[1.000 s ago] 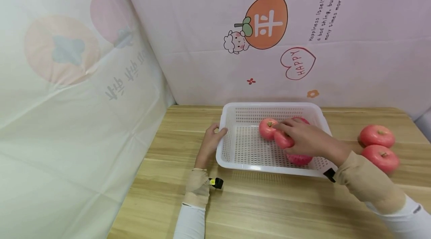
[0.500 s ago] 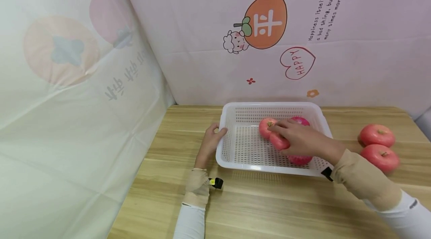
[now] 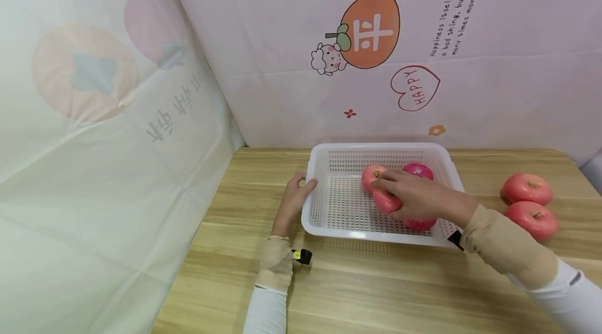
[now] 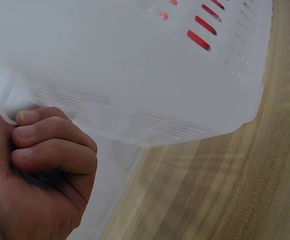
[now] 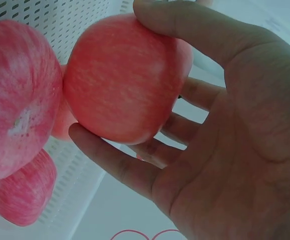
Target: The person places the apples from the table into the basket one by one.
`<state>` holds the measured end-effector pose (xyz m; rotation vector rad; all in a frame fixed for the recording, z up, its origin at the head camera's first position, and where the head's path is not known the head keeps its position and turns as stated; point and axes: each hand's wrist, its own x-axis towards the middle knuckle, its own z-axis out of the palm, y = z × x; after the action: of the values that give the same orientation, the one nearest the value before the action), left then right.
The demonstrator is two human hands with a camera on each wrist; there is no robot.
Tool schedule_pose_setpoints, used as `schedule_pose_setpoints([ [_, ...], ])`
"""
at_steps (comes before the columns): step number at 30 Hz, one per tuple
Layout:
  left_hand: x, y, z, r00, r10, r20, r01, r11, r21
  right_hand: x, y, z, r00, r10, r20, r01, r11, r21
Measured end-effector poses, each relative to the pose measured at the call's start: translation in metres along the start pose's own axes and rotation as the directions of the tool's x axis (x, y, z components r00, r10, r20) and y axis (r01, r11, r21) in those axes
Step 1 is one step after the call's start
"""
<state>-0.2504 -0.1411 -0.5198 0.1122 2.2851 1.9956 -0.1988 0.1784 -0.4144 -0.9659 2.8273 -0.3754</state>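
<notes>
My left hand (image 3: 295,197) grips the left rim of a white plastic basket (image 3: 371,235), thumb over the edge. In the left wrist view its fingers (image 4: 60,152) curl against the basket's outer side. Inside the basket, my right hand (image 3: 420,195) holds a red apple (image 3: 386,201), thumb and fingers spread around it. Close by the held apple lies a lighter apple (image 3: 373,178) with its stem up. Two deeper pink apples lie to the right, one at the back (image 3: 418,170) and one at the front (image 3: 420,225), partly covered by the right hand.
Two more apples, a rear one (image 3: 527,189) and a front one (image 3: 532,220), sit on the wooden table (image 3: 376,292) right of the basket. A printed cloth (image 3: 282,99) stands behind the table, with a pale cloth (image 3: 117,193) on the left.
My right hand has shifted a little left with the apple, and the pink apple at the back shows more. The left hand and basket have stayed put.
</notes>
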Motion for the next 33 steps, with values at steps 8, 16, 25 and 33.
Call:
schedule_pose_setpoints([
  [8,-0.001,0.000,0.000,1.000,0.003,-0.006,-0.003,1.000,0.012,0.004,0.000,-0.003,0.999,-0.003,0.043,0.003,1.000,-0.001],
  [16,-0.001,0.002,0.000,1.000,-0.010,-0.004,0.010,1.000,0.007,0.007,0.003,-0.001,0.998,-0.008,0.068,0.007,1.000,0.014],
  [25,0.000,0.001,0.000,1.000,-0.002,-0.008,0.002,1.000,0.015,0.014,0.003,0.003,0.991,-0.024,0.129,0.024,1.000,0.004],
  [33,0.002,-0.001,0.000,1.000,-0.008,-0.010,0.009,1.000,0.007,0.018,0.000,0.005,0.989,-0.038,0.141,0.040,0.999,-0.010],
])
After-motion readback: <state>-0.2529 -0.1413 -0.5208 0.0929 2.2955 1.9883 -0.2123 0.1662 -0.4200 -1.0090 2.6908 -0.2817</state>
